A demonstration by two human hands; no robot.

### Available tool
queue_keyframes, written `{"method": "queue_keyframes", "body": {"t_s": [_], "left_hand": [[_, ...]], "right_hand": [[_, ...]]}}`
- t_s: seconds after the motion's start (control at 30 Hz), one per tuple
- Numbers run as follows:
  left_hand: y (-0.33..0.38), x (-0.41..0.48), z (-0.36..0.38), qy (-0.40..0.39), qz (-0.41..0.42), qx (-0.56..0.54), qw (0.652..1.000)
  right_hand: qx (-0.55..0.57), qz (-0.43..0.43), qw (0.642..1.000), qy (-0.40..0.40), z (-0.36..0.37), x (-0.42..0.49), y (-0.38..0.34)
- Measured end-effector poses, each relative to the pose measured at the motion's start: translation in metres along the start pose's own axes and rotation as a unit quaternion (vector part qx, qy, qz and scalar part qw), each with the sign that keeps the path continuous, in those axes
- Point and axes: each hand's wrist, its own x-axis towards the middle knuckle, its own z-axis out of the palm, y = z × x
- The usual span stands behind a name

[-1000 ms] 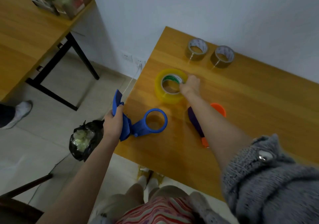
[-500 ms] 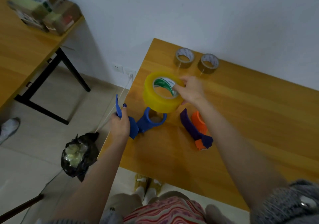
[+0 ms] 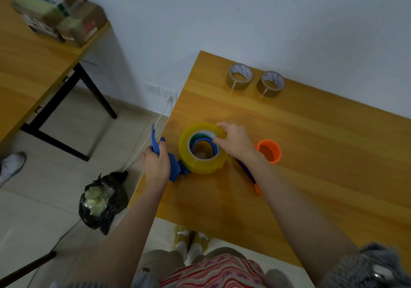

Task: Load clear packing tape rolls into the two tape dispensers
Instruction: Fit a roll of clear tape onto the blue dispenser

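A thick yellowish clear tape roll (image 3: pixel 201 162) sits around the ring of the blue tape dispenser (image 3: pixel 173 169) near the table's left edge. My right hand (image 3: pixel 235 142) grips the roll's far rim. My left hand (image 3: pixel 155 163) holds the blue dispenser by its handle, which sticks out past the table edge. A second dispenser with an orange ring (image 3: pixel 269 151) and a purple handle lies just right of my right hand, partly hidden under my forearm.
Two brown tape rolls (image 3: pixel 240 76) (image 3: pixel 270 84) stand at the table's (image 3: pixel 322 154) far side by the wall. A black rubbish bag (image 3: pixel 102 201) lies on the floor to the left. Boxes (image 3: pixel 60 14) are stacked on another table. Someone's shoe (image 3: pixel 11 165) shows at far left.
My right hand lifted the yellowish roll off the table, carried it toward me and lowered it over the blue dispenser's ring. My left hand kept hold of the dispenser.
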Motion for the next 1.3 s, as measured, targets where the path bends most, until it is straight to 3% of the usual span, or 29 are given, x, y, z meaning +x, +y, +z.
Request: {"method": "queue_keyframes", "body": {"t_s": [0.53,0.67,0.8,1.03,1.2,1.3], "left_hand": [[-0.004,0.001,-0.006,-0.035,0.045,0.044,0.997],[0.000,0.000,0.001,-0.102,0.104,0.064,0.987],[0.005,0.001,0.001,-0.117,0.116,0.082,0.983],[0.016,0.003,0.001,-0.117,0.120,0.216,0.962],[0.032,-0.007,0.016,-0.091,0.144,0.401,0.900],[0.039,-0.009,0.024,-0.087,0.133,0.441,0.883]], "right_hand": [[-0.015,0.002,0.998,-0.067,0.027,0.002,0.018],[-0.030,-0.008,0.997,-0.074,0.028,0.005,0.017],[-0.028,-0.004,0.997,-0.075,0.029,0.006,0.017],[-0.033,-0.005,0.998,-0.059,0.030,0.008,0.017],[-0.042,-0.004,0.997,-0.063,0.031,0.009,0.016],[-0.042,-0.002,0.997,-0.063,0.031,0.010,0.017]]}}
